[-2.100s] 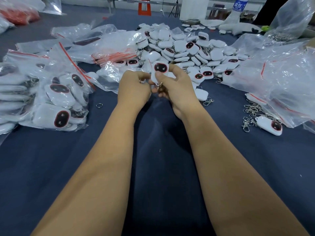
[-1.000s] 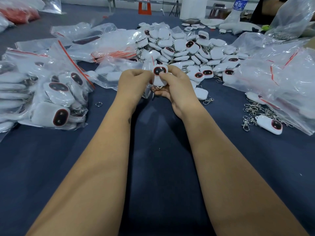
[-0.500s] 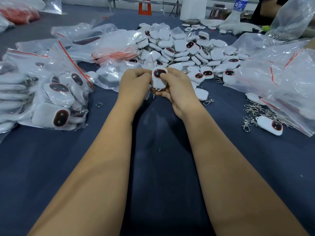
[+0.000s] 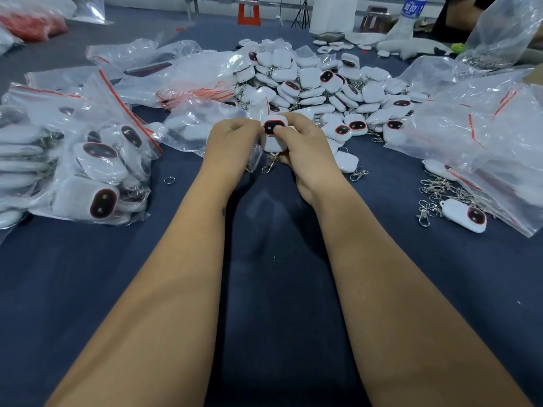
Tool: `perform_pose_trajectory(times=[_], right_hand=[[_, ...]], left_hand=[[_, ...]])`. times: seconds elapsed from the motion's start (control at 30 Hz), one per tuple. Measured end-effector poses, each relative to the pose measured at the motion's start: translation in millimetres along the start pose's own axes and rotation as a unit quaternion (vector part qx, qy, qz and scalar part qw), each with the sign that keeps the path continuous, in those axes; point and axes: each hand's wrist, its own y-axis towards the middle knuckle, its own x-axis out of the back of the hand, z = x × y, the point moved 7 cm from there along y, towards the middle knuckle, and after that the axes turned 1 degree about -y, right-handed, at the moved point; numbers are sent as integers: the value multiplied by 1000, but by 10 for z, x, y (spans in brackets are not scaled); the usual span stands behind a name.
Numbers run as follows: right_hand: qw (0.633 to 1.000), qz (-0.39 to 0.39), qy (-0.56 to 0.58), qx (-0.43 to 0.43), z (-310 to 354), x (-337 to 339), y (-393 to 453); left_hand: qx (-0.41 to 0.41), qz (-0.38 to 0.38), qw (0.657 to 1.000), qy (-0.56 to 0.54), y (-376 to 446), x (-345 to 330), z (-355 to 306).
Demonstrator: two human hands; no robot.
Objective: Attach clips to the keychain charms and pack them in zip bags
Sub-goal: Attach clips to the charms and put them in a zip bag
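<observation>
A white keychain charm [image 4: 273,134] with a dark, red-rimmed face is held upright above the dark blue table [image 4: 264,289], pinched from both sides by the left hand [image 4: 232,145] and the right hand [image 4: 305,151]. A metal clip [image 4: 269,166] hangs beneath it. Loose charms [image 4: 323,83] are heaped behind; filled zip bags [image 4: 88,160] lie to the left.

Dark blue cloth covers my desk [image 4: 279,289]. At the far right corner, a clear water bottle [image 4: 410,13] with a blue label stands upright. Beyond the far edge: an orange stool [image 4: 249,13], a black tripod [image 4: 302,11], a white bin [image 4: 333,13]. At the far left corner, a bag of red stuff [image 4: 35,23]; contents too blurred to tell. A green scrap [image 4: 457,47] lies near the bottle.
</observation>
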Motion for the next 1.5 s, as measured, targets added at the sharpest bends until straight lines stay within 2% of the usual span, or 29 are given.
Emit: perform_pose_trajectory(times=[0.3, 0.8, 0.97, 1.1, 1.17, 1.33, 1.4, 1.5], right_hand=[[999, -1, 47, -13, -9, 1, 1], [1000, 15, 21, -8, -11, -23, 1], [999, 17, 29, -4, -14, -21, -5], [999, -14, 44, 0, 4, 15, -12], [997, -38, 72, 7, 38, 63, -9], [961, -29, 274, 26, 111, 87, -17], [966, -30, 255, 24, 103, 58, -26], [994, -60, 93, 25, 67, 52, -37]], left_hand=[[-24, 36, 999, 20, 29, -43, 12], [-30, 1, 998, 63, 82, -11, 49], [-28, -5, 998, 50, 66, -18, 40], [-13, -31, 999, 22, 91, 24, 70], [-27, -52, 996, 68, 122, 60, 89], [-67, -32, 990, 118, 129, 15, 82], [-81, -34, 990, 109, 96, -2, 51], [-94, -60, 988, 107, 66, 27, 10]])
